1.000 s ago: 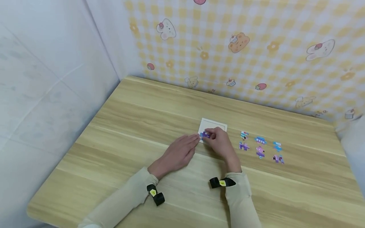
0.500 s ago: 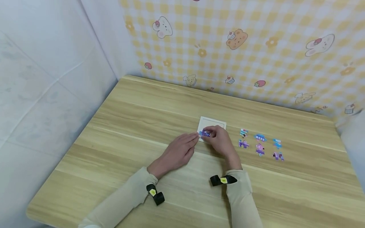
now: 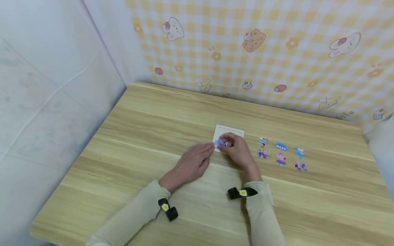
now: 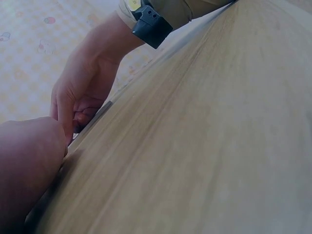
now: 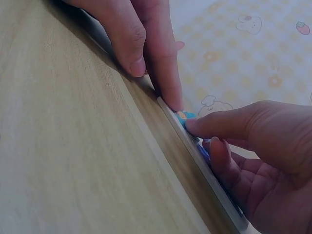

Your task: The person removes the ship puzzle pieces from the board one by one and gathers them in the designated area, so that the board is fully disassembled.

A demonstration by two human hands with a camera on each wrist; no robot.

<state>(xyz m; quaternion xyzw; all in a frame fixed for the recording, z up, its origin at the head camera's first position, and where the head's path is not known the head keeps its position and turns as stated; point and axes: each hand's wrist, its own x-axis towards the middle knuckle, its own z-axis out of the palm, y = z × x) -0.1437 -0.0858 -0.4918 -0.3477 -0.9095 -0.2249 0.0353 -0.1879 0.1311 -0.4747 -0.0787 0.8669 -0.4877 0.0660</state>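
A small white square puzzle tray lies on the table with blue and purple jigsaw pieces in its near left corner. My right hand is over the tray, thumb and fingers bent around a purple jigsaw piece and pinching it; the palm side hides part of it. In the right wrist view the thumb presses at a blue patch by the tray's edge. My left hand rests flat with fingers stretched out, tips at the tray's left corner.
Right of the tray, several loose jigsaw pieces lie in two rows on the wooden table. A yellow checked cloth hangs behind the table, and a white cloth hangs at the left.
My right hand's fingers shift slightly over the purple piece in the tray corner. My left hand stays at the tray's edge. The head view tilts a little.
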